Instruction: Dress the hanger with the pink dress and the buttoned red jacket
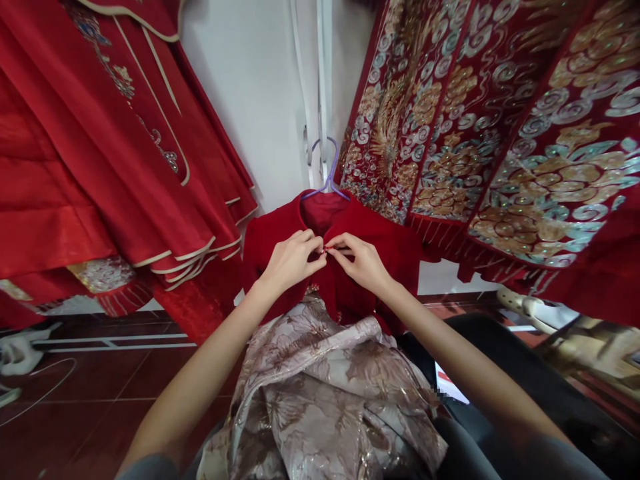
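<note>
A dark red jacket (pixel 395 250) hangs on a purple hanger (pixel 327 175), whose hook catches on a white upright fitting (pixel 324 73) against the pale wall (pixel 260 87). The jacket's neckline sits just under the hanger's shoulders, and both hands meet there, at the top of the front opening, right below the collar.

The left hand (pixel 291 261) comes in from the lower left with its fingers curled tight. Thumb and fingertips are pinched together on the jacket's left front edge. The right hand (pixel 364 264) mirrors it from the other side, thumb and forefinger closed on the facing edge. The fingertips of the two hands nearly touch at the middle of the opening. A small pale piece shows between the right hand's fingers, too small to say what it is. The cloth gripped lies directly between the two pinches, and the rest of the jacket falls away below and to either side of the hands.

Beneath the forearms, a heap of pale floral brocade (pixel 320 393) lies bunched up, its upper fold touching the jacket's lower hem. Plain red robes with cream piping (pixel 115 173) hang to the left of the jacket, and a red robe thick with gold and teal embroidery (pixel 505 133) hangs to the right, its fringed edge just beside the jacket's shoulder. Dark red floor tiles (pixel 100 383) show at the lower left.
</note>
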The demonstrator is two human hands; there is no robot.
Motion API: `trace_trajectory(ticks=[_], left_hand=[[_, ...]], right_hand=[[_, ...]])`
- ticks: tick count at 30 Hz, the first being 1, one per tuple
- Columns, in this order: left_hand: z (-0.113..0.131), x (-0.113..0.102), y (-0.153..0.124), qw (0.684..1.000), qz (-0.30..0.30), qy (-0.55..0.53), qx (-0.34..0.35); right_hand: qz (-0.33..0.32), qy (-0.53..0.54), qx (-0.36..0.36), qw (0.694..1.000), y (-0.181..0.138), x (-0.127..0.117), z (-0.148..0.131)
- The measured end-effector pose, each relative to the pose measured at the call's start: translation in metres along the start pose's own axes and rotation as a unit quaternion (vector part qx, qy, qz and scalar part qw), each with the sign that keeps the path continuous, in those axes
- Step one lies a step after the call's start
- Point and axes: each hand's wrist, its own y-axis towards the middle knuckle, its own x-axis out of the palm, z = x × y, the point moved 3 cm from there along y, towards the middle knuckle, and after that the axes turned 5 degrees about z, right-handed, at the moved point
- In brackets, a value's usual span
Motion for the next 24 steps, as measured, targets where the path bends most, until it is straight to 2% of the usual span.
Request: trace_trajectory(ticks=[3, 8, 13, 19, 22, 24], left_hand=[[0.001, 0.001, 0.0, 1.0, -0.007, 0.011, 0.011], [0.001, -0.003, -0.002, 0.998, -0.015, -0.061, 0.01], [0.002, -0.002, -0.002, 0.997, -0.009, -0.08, 0.006], [0.005, 0.005, -0.001, 0.997, -0.02, -0.073, 0.007], [0.003, 0.01, -0.009, 0.989, 0.013, -0.133, -0.055], [-0.001, 0.017, -0.02, 0.962, 0.046, -0.237, -0.129]], right_hand=[[0.005, 0.011, 0.008, 1.0, 0.001, 0.0, 0.002], [-0.001, 0.04, 0.037, 0.999, 0.002, -0.001, 0.002], [0.005, 0.061, 0.058, 0.996, 0.004, -0.002, 0.002], [-0.023, 0.062, 0.038, 0.997, 0.008, -0.001, 0.002], [-0.007, 0.075, 0.022, 0.997, -0.002, 0.007, -0.001], [0.036, 0.084, 0.038, 0.995, -0.019, 0.014, 0.0]])
